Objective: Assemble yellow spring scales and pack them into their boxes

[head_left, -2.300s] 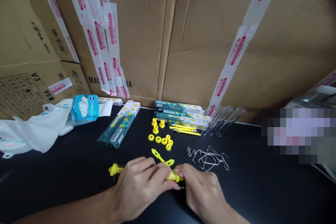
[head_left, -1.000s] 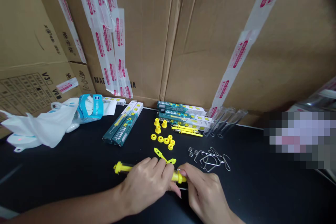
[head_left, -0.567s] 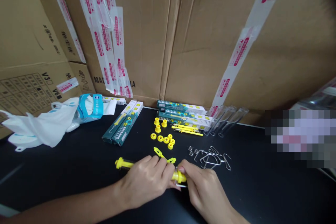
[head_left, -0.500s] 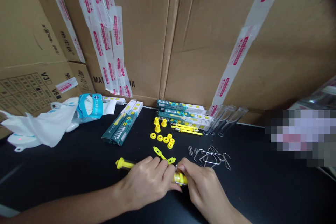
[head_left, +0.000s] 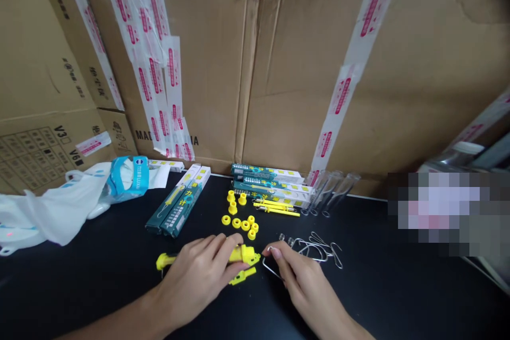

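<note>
My left hand (head_left: pixel 201 271) is wrapped round a yellow spring scale (head_left: pixel 244 255) that lies nearly level; its far left end shows a yellow cap, and the middle is hidden by my fingers. Between thumb and forefinger, my right hand (head_left: pixel 305 281) pinches a bent metal wire hook (head_left: pixel 272 268), just right of the scale's yellow end and apart from it. A flat yellow plastic piece (head_left: pixel 243 276) lies under the scale, partly covered by my left hand. Beyond my right hand rests a tangle of bent wire hooks (head_left: pixel 319 247), with small clear pieces (head_left: pixel 282 237) beside it.
Several yellow caps and rings (head_left: pixel 236 223) lie mid-table, with yellow rods (head_left: pixel 277 207) to their right. Clear tubes (head_left: pixel 330 194) lean on a cardboard wall (head_left: pixel 298 90). Printed boxes (head_left: pixel 179 202) lie left and at the back (head_left: pixel 271 187). A tissue pack (head_left: pixel 129 178) sits far left.
My hands have drawn apart: the wire hook has come away from the scale's end with my right hand. My left hand and the scale sit further left. The camera view has tilted up.
</note>
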A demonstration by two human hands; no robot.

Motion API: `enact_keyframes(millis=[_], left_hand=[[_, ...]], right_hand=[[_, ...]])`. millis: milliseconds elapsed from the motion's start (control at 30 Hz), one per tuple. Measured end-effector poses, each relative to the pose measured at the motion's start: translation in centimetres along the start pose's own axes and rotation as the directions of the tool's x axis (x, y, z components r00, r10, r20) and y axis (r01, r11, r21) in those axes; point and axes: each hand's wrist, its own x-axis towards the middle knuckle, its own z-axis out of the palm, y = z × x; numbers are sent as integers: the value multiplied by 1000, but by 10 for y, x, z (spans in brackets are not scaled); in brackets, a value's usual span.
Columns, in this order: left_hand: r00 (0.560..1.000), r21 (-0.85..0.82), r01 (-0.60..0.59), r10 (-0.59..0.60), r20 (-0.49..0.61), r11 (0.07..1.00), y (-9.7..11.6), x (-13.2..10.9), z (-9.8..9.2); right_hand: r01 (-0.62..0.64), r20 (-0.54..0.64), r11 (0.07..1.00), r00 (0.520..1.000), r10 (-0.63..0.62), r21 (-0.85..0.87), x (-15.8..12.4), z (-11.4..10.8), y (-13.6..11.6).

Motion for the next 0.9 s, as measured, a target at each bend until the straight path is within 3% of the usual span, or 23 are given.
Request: enact_keyframes(millis=[167,400,600,900], left_hand=[[999,34,10,-8,-38,999,1,-1,-1],[994,46,-106,106,4,993,13,-6,3],[972,92,-224,230,-57,970,11,-2,15],[986,34,-124,127,-107,992,12,6,22]], right_hand=[[107,16,993,994,-106,-48,0,-2,-6],[99,57,993,994,-95,-62,-3,-3,-4],[163,-56,986,985,-165,-35,-4,-3,-3],[22,-248,987,967,-62,-161,-4,-1,2]])
